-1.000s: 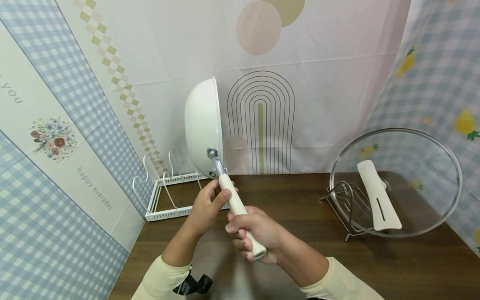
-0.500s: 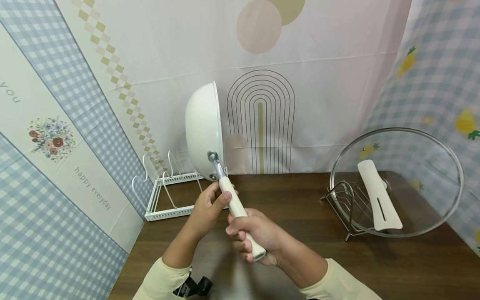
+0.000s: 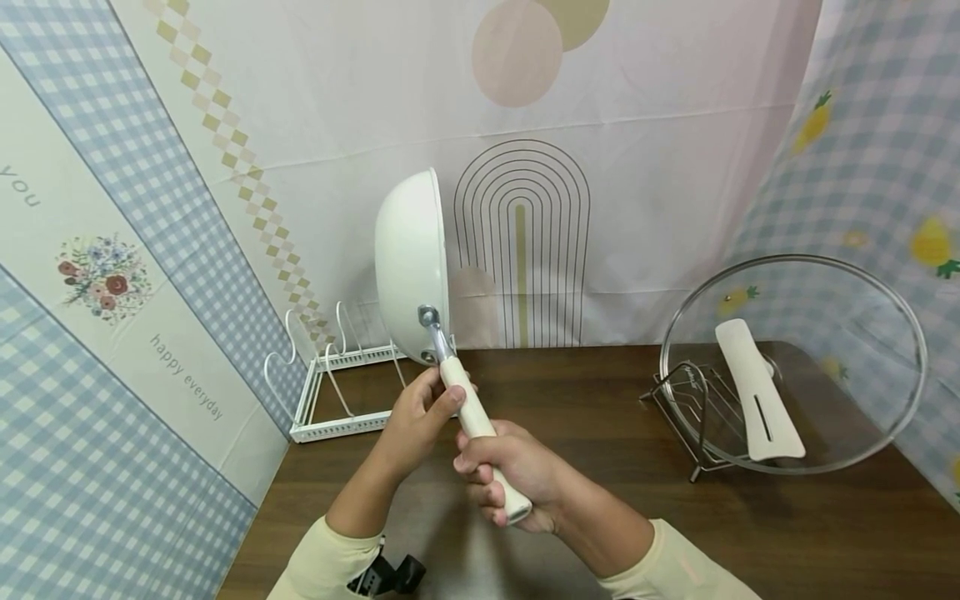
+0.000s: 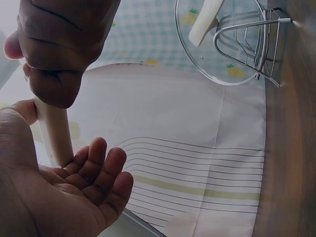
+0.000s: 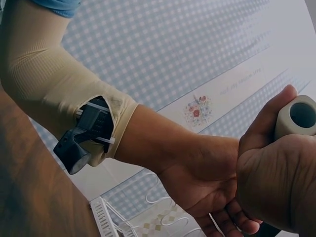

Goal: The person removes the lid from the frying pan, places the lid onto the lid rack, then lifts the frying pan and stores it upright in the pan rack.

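Observation:
A white wok (image 3: 411,258) is held on its side in the head view, its outer wall to the left and its inside hidden. My right hand (image 3: 517,467) grips the cream handle (image 3: 471,410) near its end, fingers curled round it. Nearer the metal joint, my left hand (image 3: 420,417) holds the handle between thumb and index finger. In the left wrist view the other fingers of the left hand (image 4: 74,192) are loosely bent off the handle. The right wrist view shows the hollow handle end (image 5: 301,116) above my right hand (image 5: 276,173).
A white wire rack (image 3: 337,427) stands at the left of the wooden table (image 3: 600,417), partly behind the wok. At right, a glass lid (image 3: 847,400) with a cream handle leans in a metal stand (image 3: 701,417). Patterned cloth walls (image 3: 660,208) enclose the back and sides.
The wok has sunk slightly and shifted a little to the right. Both hands keep their places on the handle, and the rack and lid stay put.

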### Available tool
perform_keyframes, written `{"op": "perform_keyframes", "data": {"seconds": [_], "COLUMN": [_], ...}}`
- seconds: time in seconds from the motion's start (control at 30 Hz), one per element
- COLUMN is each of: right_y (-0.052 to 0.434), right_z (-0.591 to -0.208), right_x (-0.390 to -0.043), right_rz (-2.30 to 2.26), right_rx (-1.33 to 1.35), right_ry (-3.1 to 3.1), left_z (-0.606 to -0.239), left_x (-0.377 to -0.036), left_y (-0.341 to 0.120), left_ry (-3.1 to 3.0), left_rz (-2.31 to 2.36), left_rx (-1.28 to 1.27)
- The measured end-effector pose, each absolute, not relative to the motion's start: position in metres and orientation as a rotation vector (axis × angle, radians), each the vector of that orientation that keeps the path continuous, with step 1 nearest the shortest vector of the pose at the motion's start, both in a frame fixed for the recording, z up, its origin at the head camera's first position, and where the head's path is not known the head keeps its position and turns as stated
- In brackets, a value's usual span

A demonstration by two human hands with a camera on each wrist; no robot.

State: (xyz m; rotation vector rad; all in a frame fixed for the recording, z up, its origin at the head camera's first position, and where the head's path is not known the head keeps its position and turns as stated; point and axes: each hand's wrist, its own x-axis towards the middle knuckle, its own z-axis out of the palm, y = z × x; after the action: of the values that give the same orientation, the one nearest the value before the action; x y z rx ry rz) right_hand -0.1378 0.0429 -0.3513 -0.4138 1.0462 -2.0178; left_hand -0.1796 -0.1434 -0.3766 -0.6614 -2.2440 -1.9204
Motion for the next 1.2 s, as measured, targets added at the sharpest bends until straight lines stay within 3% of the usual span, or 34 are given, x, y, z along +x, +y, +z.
{"op": "perform_keyframes", "data": {"seconds": [1.2], "right_y": [0.043], "right_z": [-0.371], "right_x": [-0.142], "right_rz": [-2.013], "right_rx": [-0.383], "right_ry": [1.016], "left_z": [-0.389], "left_x": [-0.182], "left_y": [-0.143], "left_ry": [-2.353], "left_rz": [-1.869], "left_rx": [-0.632]}}
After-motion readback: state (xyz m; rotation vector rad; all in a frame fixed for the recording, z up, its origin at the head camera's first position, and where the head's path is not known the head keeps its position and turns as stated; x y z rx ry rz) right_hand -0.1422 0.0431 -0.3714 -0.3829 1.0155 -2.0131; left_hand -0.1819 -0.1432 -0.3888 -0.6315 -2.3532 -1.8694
